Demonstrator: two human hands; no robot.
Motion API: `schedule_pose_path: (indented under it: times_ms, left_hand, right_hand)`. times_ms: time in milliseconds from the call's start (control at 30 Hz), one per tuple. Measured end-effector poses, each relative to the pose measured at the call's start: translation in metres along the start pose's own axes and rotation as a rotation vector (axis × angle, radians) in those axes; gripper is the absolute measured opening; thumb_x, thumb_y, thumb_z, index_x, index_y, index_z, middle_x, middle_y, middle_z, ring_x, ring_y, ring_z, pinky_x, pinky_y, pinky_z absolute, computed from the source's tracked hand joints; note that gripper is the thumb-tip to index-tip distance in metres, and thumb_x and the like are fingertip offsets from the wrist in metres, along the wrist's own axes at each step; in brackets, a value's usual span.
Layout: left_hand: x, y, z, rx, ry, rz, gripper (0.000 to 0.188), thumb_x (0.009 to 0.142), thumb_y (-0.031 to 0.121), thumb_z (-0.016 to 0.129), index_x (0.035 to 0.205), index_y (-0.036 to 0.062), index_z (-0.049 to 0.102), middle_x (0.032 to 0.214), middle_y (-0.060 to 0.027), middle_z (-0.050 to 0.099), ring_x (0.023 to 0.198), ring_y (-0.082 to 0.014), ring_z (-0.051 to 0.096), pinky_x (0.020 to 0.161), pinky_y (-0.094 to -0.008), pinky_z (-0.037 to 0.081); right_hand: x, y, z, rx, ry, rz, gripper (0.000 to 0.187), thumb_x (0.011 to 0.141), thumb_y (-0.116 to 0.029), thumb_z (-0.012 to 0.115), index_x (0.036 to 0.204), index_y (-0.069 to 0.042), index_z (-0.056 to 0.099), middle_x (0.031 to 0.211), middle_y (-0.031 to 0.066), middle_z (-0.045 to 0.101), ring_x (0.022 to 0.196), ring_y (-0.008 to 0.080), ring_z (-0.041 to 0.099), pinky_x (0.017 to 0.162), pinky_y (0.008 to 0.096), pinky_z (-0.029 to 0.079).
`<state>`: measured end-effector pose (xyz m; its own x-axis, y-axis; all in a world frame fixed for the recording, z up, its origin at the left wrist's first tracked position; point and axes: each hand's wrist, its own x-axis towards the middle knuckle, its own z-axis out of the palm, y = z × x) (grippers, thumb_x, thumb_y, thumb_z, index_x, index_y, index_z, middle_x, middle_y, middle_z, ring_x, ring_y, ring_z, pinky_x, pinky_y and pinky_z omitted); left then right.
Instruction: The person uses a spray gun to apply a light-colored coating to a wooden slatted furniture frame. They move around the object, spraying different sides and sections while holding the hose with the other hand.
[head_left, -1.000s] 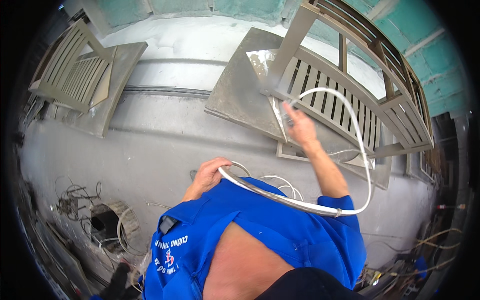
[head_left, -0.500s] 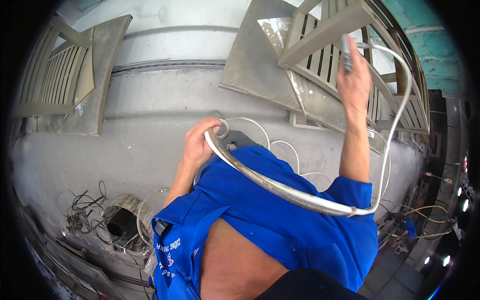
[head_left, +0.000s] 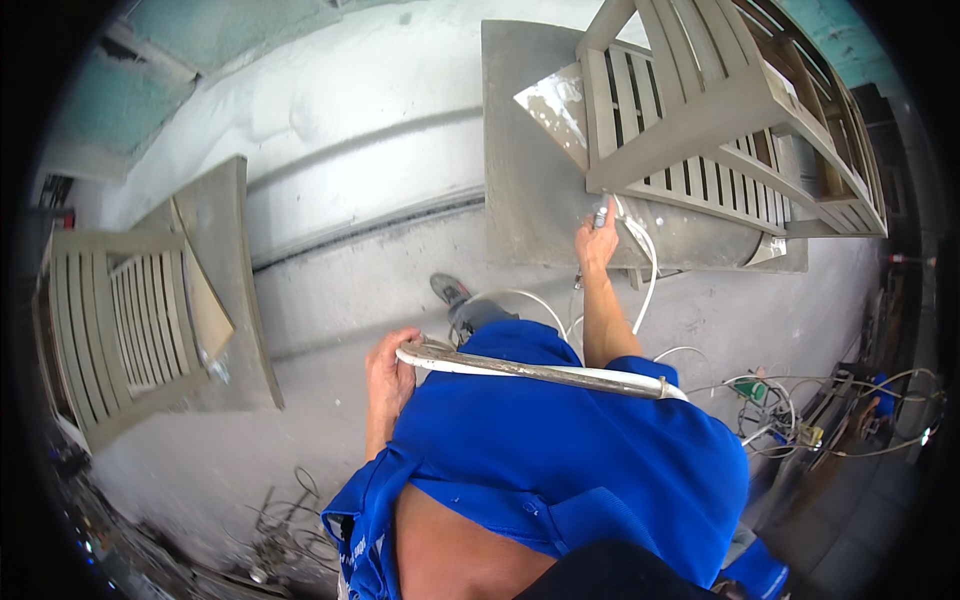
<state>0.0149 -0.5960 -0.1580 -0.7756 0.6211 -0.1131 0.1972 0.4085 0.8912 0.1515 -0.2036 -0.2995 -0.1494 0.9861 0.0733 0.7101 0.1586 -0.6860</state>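
Metal tool (head_left: 600, 214) and white hose (head_left: 540, 373) gripped near a slatted bench (head_left: 690, 178)

At two o'clock, the gun-shaped tool is held with the fingers of the right hand (head_left: 597, 245) closed around it; its tip is set just beside the bench's lower-left corner, and whether the wood is touched cannot be told. The bench is carried by a broad grey board (head_left: 530, 205) at one o'clock. At eight o'clock, the hose, streaked grey-brown, is gripped at its bend by the left hand (head_left: 388, 375) and laid across the blue shirt (head_left: 520, 440).

Near four o'clock, a small green object (head_left: 752, 388) is seen among cables (head_left: 790, 420); whether it is a container, and what is in it, cannot be made out. A second slatted seat (head_left: 150, 330) is found at nine o'clock.

Since half a second ago, the right hand has been brought down and leftward along the bench, the hose's wide arc at two o'clock has been drawn into a narrower loop, and the drum then seen at eight o'clock has been lost from view.
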Motion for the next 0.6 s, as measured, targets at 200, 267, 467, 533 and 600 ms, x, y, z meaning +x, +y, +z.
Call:
schedule_pose_path:
  times_ms: [200,267,467,533,600]
  left_hand:
    - [0.08,0.015,-0.037,0.111,-0.16,0.017,0.018,0.092,0.004,0.063,0.109,0.0075,0.068,0.098,-0.0149,0.074,0.09,-0.0367,0.073,0.08,-0.04,0.056]
    - [0.092,0.02,-0.045,0.156,-0.205,-0.01,0.018,0.092,0.003,0.063,0.109,0.0073,0.068,0.098,-0.0154,0.074,0.09,-0.0371,0.073,0.08,-0.0398,0.055]
    - [0.112,0.023,-0.065,0.097,-0.158,-0.029,0.02,0.091,-0.004,0.062,0.107,0.006,0.068,0.089,-0.014,0.071,0.072,-0.0244,0.065,0.067,-0.0348,0.05]
    - [0.115,0.022,-0.072,0.126,-0.146,-0.042,0.017,0.092,-0.001,0.063,0.107,0.0059,0.069,0.088,-0.0146,0.071,0.072,-0.024,0.065,0.067,-0.0349,0.051]
    - [0.116,0.021,-0.079,0.12,-0.118,-0.054,0.014,0.094,0.002,0.065,0.106,0.0055,0.07,0.088,-0.0152,0.072,0.073,-0.0241,0.066,0.068,-0.0349,0.051]
  right_hand:
    - [0.086,-0.058,0.064,0.242,0.157,0.224,0.06,0.092,-0.011,0.062,0.151,-0.01,0.047,0.118,0.0298,0.069,0.111,0.0456,0.066,0.099,0.0482,0.048]
    - [0.12,-0.087,0.087,0.233,0.197,0.15,0.06,0.093,-0.013,0.062,0.151,-0.013,0.048,0.115,0.0295,0.07,0.107,0.0448,0.068,0.096,0.0481,0.05]
    - [0.175,-0.144,0.135,0.505,0.288,-0.065,0.058,0.093,-0.017,0.065,0.149,-0.009,0.05,0.115,0.0236,0.072,0.106,0.0371,0.07,0.094,0.0426,0.051]
    - [0.174,-0.146,0.153,0.464,0.227,0.084,0.059,0.094,-0.017,0.064,0.15,-0.013,0.049,0.116,0.0248,0.071,0.102,0.0366,0.07,0.095,0.0426,0.051]
    - [0.172,-0.15,0.171,0.338,0.29,0.133,0.062,0.095,-0.018,0.064,0.154,-0.016,0.044,0.112,0.0268,0.071,0.094,0.0413,0.071,0.087,0.0451,0.054]
